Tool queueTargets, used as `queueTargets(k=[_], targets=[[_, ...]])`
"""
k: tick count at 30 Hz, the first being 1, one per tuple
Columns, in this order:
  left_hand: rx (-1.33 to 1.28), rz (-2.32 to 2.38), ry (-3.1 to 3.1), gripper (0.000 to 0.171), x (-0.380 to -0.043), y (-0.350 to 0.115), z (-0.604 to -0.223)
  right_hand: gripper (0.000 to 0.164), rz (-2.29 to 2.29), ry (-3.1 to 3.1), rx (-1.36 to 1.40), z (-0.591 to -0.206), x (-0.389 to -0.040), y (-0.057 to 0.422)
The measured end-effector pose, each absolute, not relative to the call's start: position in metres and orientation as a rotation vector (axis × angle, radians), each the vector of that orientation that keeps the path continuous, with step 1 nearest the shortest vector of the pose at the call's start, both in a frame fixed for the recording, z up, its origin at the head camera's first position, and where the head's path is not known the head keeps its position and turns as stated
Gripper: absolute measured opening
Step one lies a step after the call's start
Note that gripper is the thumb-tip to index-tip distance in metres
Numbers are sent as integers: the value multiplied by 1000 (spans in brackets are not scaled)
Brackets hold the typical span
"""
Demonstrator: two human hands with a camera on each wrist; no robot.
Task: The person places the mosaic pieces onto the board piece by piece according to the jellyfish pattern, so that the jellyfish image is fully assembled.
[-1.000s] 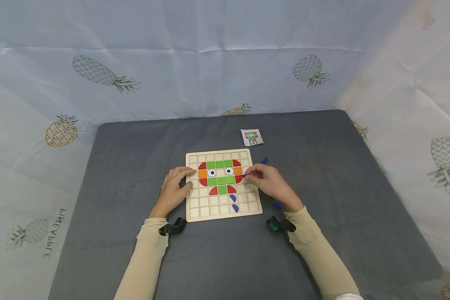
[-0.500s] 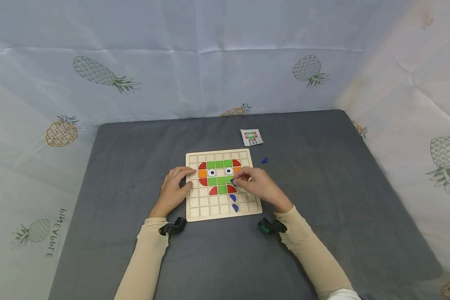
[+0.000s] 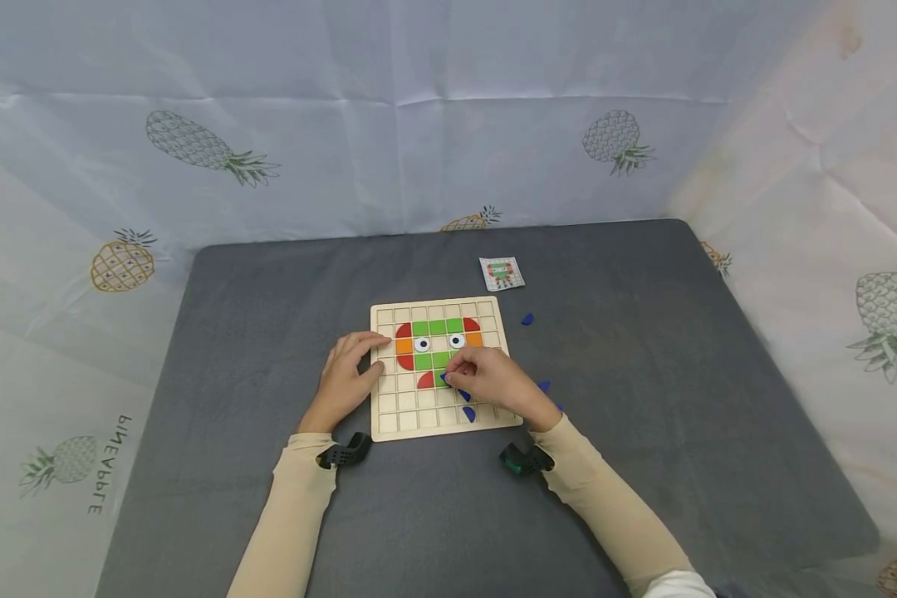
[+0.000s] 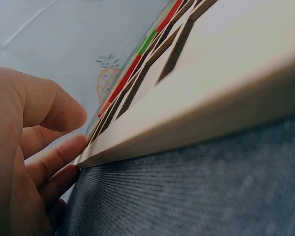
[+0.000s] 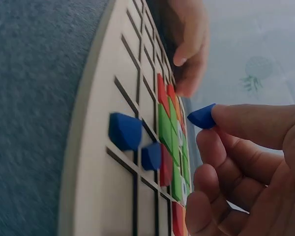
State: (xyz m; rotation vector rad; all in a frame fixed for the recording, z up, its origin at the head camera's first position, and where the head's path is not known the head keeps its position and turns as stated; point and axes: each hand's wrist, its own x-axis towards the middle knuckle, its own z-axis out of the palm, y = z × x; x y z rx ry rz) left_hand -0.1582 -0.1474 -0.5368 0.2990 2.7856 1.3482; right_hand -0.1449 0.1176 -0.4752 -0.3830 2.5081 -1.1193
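Note:
A square wooden grid board (image 3: 389, 423) lies on the table, carrying green, red and orange tiles and two eye discs (image 3: 422, 344). My left hand (image 3: 344, 378) rests at the board's left edge with its fingers relaxed; in the left wrist view, fingertips (image 4: 76, 147) touch its corner. Between thumb and finger, my right hand (image 3: 497, 382) pinches a blue half-round piece (image 5: 201, 116) over the lower middle of the board. Two similar blue pieces sit on the board below, a nearer one (image 5: 125, 131) and a farther one (image 5: 151, 157). The right hand covers some right-side tiles in the head view.
Behind the board lies a small pattern card (image 3: 502, 274). Loose on the grey table (image 3: 284, 282) to the right are a blue piece (image 3: 527, 319) near the card and two more beside the right wrist, one of them (image 3: 543, 386) partly hidden. Pineapple-print cloth (image 3: 404, 166) hangs around the table.
My right hand has moved left and nearer across the board, carrying the blue piece from its right edge to the lower middle. The left hand has stayed in place.

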Motion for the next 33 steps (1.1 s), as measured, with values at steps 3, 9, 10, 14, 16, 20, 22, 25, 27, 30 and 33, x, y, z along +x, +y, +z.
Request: queueTargets(k=[3, 9, 10, 14, 16, 20, 22, 25, 27, 30, 33], targets=[[299, 1347, 2789, 39, -158, -147, -536, 8, -1089, 2518, -373, -478, -143, 113], [291, 1343, 2791, 40, -158, -147, -536, 7, -1031, 2540, -384, -482, -138, 108], [290, 1344, 2791, 40, -158, -147, -536, 8, -1025, 2544, -391, -482, -138, 107], [288, 1349, 2787, 39, -158, -147, -536, 10, -957, 2600, -409, -483, -135, 104], [287, 1352, 2784, 39, -158, -147, -536, 10, -920, 2634, -414, -484, -134, 103], [286, 1351, 2781, 40, -158, -147, -536, 12, -848, 2696, -429, -486, -132, 101], [287, 1353, 2781, 39, -158, -147, -536, 12, -816, 2725, -431, -488, -131, 101], [288, 1360, 2780, 39, -158, -148, -536, 12, -772, 2772, -433, -489, -130, 99], [284, 1365, 2779, 39, -158, -148, -536, 12, -747, 2799, -439, -489, -129, 99], [289, 1365, 2781, 38, -158, -148, -535, 12, -706, 2833, -456, -488, -129, 99], [296, 1365, 2781, 38, -158, -148, -535, 10, -630, 2848, -471, -486, -128, 99]])
